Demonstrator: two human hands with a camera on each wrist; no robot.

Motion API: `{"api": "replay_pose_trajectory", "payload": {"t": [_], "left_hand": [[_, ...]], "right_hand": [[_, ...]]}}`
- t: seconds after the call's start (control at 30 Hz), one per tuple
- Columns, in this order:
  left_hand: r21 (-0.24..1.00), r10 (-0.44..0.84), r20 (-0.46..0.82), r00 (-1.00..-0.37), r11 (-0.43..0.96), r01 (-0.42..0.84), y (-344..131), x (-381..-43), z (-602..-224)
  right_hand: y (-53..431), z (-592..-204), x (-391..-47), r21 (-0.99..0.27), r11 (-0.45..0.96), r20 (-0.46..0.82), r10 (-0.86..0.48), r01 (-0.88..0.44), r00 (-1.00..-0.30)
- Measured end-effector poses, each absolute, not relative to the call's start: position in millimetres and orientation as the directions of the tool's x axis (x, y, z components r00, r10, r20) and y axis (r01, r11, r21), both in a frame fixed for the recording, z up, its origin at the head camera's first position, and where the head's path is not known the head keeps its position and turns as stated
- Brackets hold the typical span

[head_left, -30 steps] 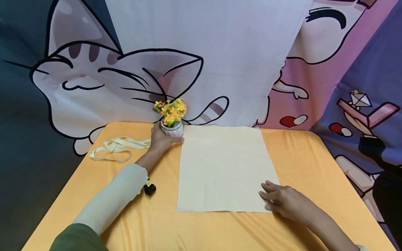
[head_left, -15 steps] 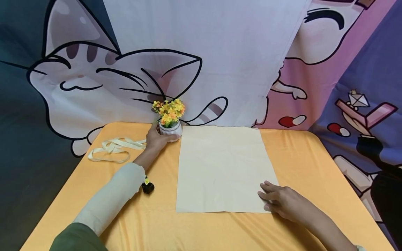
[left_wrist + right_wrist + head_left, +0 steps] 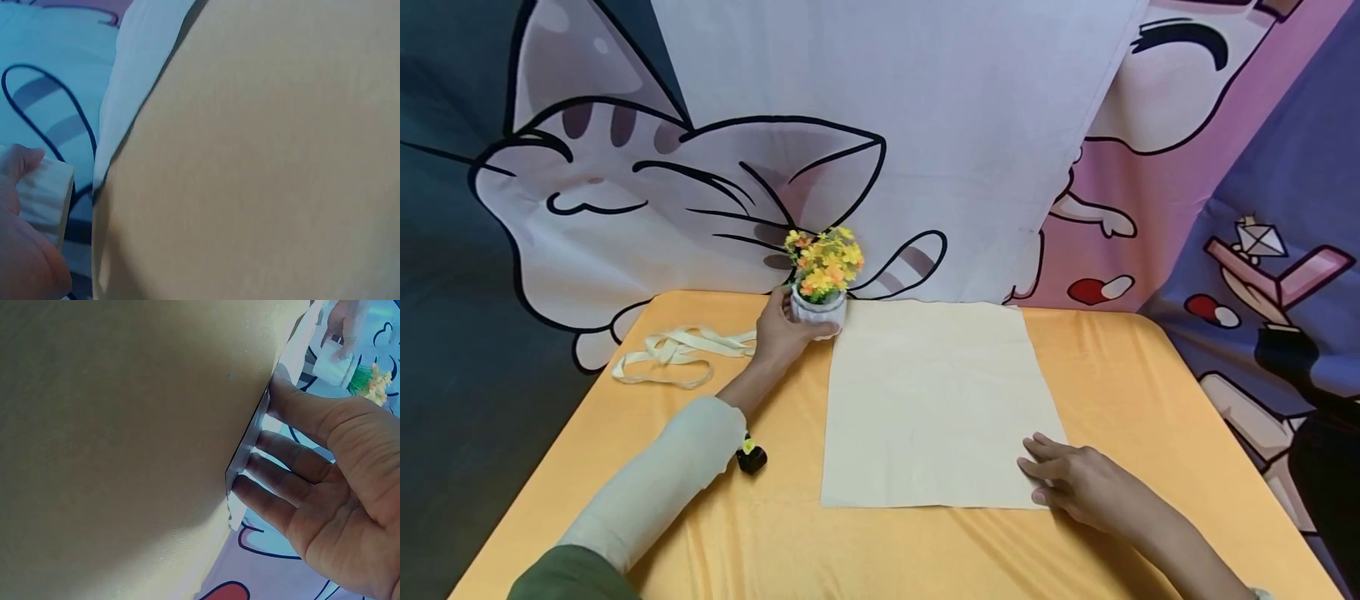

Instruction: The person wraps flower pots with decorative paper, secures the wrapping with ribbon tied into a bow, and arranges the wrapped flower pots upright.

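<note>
"Positioning that flowerpot (image 3: 818,313), I reckon?"
"Seems so: left hand's (image 3: 778,335) grip curled round it, at the sheet's (image 3: 936,400) far-left corner; right hand (image 3: 1078,479) spread near-right. Setting down would need steadiness."

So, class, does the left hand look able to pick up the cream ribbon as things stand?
Probably not: the left hand grips the potted yellow flowers, though the cream ribbon lies close beside it.

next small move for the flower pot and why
Probably set the flower pot on the far left corner of the pale sheet, since the left hand grips it at that corner and the right hand touches the near right one.
</note>
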State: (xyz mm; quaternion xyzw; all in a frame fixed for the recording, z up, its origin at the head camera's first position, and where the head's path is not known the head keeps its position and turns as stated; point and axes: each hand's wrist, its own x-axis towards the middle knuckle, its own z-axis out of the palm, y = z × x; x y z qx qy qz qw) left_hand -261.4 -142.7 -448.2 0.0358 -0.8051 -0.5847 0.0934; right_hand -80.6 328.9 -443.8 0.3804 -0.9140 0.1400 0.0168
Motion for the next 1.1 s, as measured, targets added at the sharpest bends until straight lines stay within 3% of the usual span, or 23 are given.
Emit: {"api": "replay_pose_trajectory", "payload": {"t": [0.37, 0.6, 1.1], "left_hand": [[0.924, -0.012, 0.057, -0.998, 0.379, 0.048, -101, -245, -445], [0.924, 0.076, 0.062, -0.995, 0.373, 0.086, -68, -236, -439], [0.889, 0.213, 0.097, -0.972, 0.422, 0.181, -5, -227, -437]], "right_hand": [[328, -443, -81, -0.26, 0.676, 0.125, -0.684, -0.689, -0.719], [328, -441, -79, -0.294, 0.694, 0.075, -0.669, -0.658, -0.739], [327, -442, -79, -0.264, 0.683, 0.105, -0.682, -0.681, -0.724]]}}
